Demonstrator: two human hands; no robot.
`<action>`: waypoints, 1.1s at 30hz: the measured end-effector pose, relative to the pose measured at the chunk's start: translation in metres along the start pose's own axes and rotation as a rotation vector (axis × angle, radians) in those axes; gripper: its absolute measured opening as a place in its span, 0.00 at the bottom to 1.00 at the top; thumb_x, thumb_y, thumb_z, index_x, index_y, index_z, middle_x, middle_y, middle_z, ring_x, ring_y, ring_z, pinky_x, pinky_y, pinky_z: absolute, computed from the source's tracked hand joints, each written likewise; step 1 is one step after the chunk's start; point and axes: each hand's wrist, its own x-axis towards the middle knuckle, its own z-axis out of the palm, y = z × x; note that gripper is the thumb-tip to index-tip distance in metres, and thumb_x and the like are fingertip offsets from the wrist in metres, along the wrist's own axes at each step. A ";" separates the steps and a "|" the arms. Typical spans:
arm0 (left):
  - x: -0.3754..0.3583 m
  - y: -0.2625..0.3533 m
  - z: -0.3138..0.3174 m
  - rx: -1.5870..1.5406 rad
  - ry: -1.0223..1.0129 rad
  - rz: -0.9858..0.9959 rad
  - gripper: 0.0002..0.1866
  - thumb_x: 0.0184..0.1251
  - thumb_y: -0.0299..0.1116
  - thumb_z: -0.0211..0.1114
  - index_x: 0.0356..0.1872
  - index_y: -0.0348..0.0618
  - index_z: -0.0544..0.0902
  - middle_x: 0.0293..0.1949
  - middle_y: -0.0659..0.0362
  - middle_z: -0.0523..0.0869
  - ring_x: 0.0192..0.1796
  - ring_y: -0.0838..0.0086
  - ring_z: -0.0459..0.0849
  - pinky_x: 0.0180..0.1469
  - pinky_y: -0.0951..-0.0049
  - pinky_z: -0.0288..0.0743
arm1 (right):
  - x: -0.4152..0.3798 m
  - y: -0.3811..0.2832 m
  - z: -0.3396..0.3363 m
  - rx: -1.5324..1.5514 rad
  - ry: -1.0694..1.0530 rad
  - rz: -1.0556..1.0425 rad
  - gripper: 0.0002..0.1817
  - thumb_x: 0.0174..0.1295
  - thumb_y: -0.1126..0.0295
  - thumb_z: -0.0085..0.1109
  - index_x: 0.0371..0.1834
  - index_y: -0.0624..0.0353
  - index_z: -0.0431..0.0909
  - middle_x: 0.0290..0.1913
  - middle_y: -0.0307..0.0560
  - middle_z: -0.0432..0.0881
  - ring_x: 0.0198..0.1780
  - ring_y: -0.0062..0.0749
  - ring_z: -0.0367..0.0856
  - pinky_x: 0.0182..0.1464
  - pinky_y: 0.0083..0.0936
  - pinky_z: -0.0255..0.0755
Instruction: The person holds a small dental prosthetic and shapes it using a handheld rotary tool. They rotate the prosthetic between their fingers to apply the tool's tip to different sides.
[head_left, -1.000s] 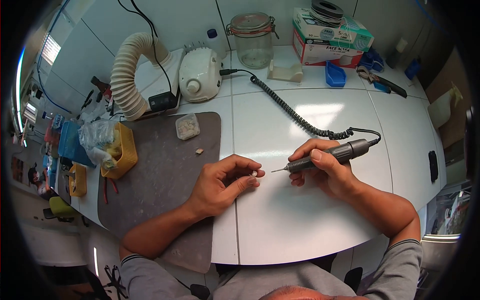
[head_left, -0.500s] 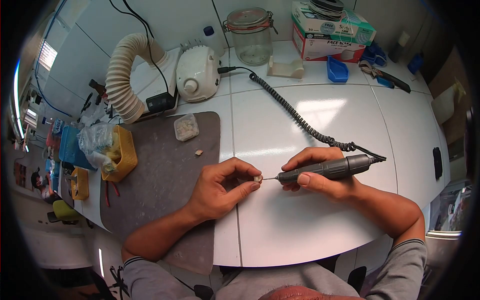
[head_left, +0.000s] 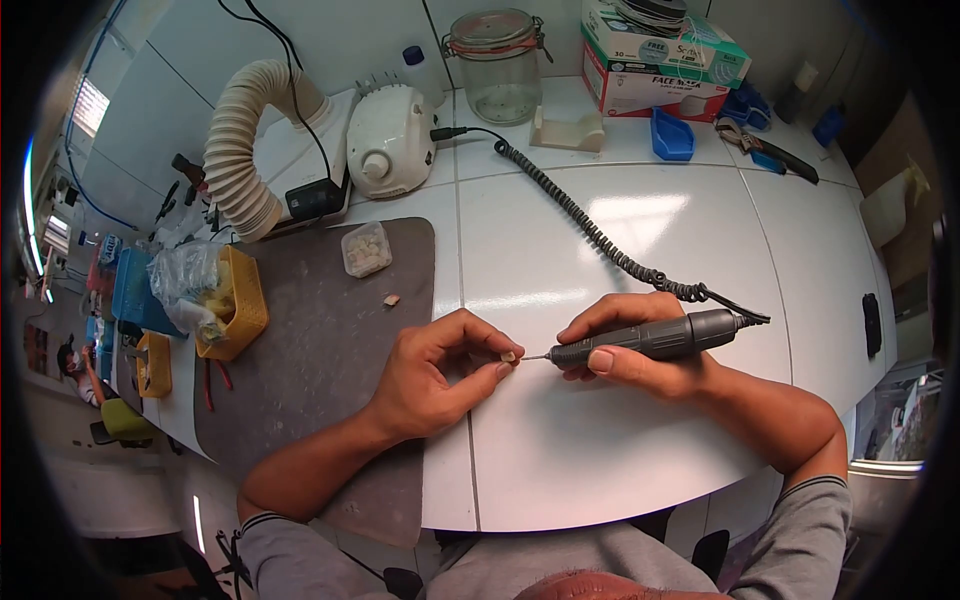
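Observation:
My left hand (head_left: 435, 375) pinches a small pale tooth-like piece (head_left: 509, 356) between thumb and fingers just above the white table (head_left: 610, 440). My right hand (head_left: 640, 350) grips a dark grey rotary handpiece (head_left: 640, 340), held nearly level. Its thin bur tip touches the small piece from the right. A black coiled cord (head_left: 590, 225) runs from the handpiece back to the white motor unit (head_left: 388, 140).
A grey mat (head_left: 310, 370) lies left, with a small clear box of pieces (head_left: 366, 249) and one loose piece (head_left: 391, 299). A yellow basket (head_left: 232, 305) and ribbed suction hose (head_left: 240, 150) stand left. A glass jar (head_left: 499, 65), mask boxes (head_left: 660, 65) and blue trays (head_left: 672, 140) line the back.
My right hand lowered the handpiece toward level and brought its bur tip to the small piece in my left hand. The left hand stayed nearly in place.

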 end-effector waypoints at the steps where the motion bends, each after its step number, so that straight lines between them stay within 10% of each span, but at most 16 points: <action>1: 0.000 0.000 0.000 -0.006 0.003 -0.001 0.09 0.71 0.19 0.71 0.50 0.33 0.87 0.48 0.54 0.94 0.50 0.76 0.92 0.54 0.74 0.86 | 0.000 -0.001 0.000 0.002 0.004 0.001 0.18 0.75 0.66 0.68 0.60 0.70 0.85 0.43 0.53 0.93 0.45 0.31 0.93 0.52 0.27 0.87; 20: -0.001 -0.002 -0.001 -0.026 0.001 0.011 0.08 0.72 0.21 0.75 0.47 0.34 0.86 0.43 0.57 0.93 0.47 0.76 0.92 0.50 0.74 0.86 | -0.004 -0.004 0.003 0.192 0.076 0.112 0.19 0.74 0.71 0.68 0.63 0.71 0.84 0.43 0.57 0.93 0.46 0.36 0.95 0.50 0.31 0.91; 33: -0.001 0.000 0.001 -0.006 0.018 0.016 0.07 0.73 0.22 0.74 0.47 0.35 0.86 0.44 0.55 0.94 0.48 0.75 0.93 0.52 0.74 0.87 | -0.001 0.006 0.002 0.108 0.163 -0.020 0.13 0.70 0.64 0.69 0.40 0.66 0.89 0.43 0.55 0.90 0.41 0.31 0.88 0.34 0.22 0.82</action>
